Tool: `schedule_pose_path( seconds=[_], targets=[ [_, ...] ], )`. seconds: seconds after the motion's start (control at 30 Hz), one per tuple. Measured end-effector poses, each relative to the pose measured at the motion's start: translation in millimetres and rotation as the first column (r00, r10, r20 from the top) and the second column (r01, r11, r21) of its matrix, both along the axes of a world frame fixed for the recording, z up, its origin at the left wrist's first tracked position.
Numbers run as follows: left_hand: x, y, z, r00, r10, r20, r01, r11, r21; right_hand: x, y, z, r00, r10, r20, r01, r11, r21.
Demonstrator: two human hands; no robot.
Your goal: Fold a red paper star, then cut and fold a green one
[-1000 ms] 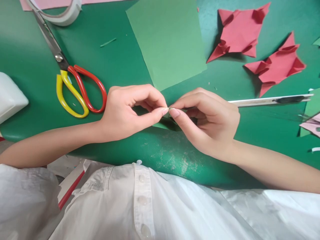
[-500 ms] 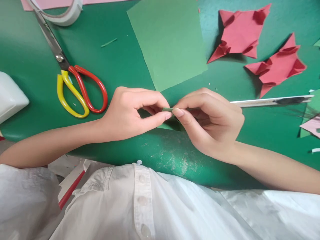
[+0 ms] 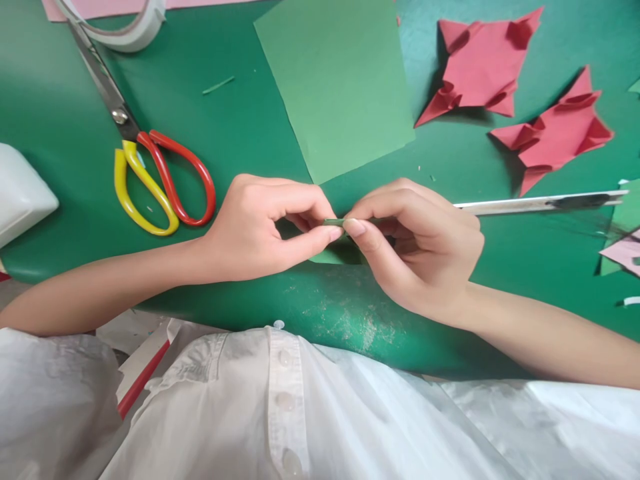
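Note:
Between the fingertips of both hands is a small folded piece of green paper (image 3: 333, 222), seen edge-on as a thin strip. My left hand (image 3: 267, 230) pinches its left end between thumb and forefinger. My right hand (image 3: 417, 243) grips the right end the same way, thumb towards me. Most of the piece is hidden by the fingers. Under the hands, a green paper edge (image 3: 340, 253) shows in shadow; I cannot tell if it belongs to the held piece. Just beyond the hands lies a flat green paper sheet (image 3: 345, 93).
Scissors (image 3: 150, 160) with yellow and red handles lie left, blades under a tape roll (image 3: 135, 33). Two folded red paper shapes (image 3: 483, 63) sit at the far right. A slim silver tool (image 3: 540, 202) extends behind my right hand. A white container (image 3: 23, 193) stands at the left edge.
My right hand has shifted very slightly left. The green paper's visible strip is thinner and tilted a little differently. Both hands keep their pinch; everything else stays put.

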State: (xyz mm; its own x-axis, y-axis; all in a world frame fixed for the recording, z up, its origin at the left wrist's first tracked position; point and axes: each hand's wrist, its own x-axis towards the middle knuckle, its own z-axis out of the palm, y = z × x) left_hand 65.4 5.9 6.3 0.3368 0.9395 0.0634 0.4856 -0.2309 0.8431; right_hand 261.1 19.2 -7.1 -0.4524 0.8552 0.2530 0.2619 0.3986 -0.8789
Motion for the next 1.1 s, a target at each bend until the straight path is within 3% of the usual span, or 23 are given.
schedule_pose_path(
  seconds=[0.2, 1.1],
  targets=[
    [-3.8, 3.3, -0.2, 0.998, -0.055, 0.021, 0.056, 0.998, -0.028, -0.6, 0.2, 0.4, 1.0, -0.008, -0.027, 0.007, 0.999, -0.045],
    [-5.7, 2.8, -0.7, 0.999, -0.015, 0.036, 0.017, 0.998, -0.064, 2.2, 2.0, -0.5, 0.996, 0.056, -0.069, -0.062, 0.994, -0.086]
  ],
)
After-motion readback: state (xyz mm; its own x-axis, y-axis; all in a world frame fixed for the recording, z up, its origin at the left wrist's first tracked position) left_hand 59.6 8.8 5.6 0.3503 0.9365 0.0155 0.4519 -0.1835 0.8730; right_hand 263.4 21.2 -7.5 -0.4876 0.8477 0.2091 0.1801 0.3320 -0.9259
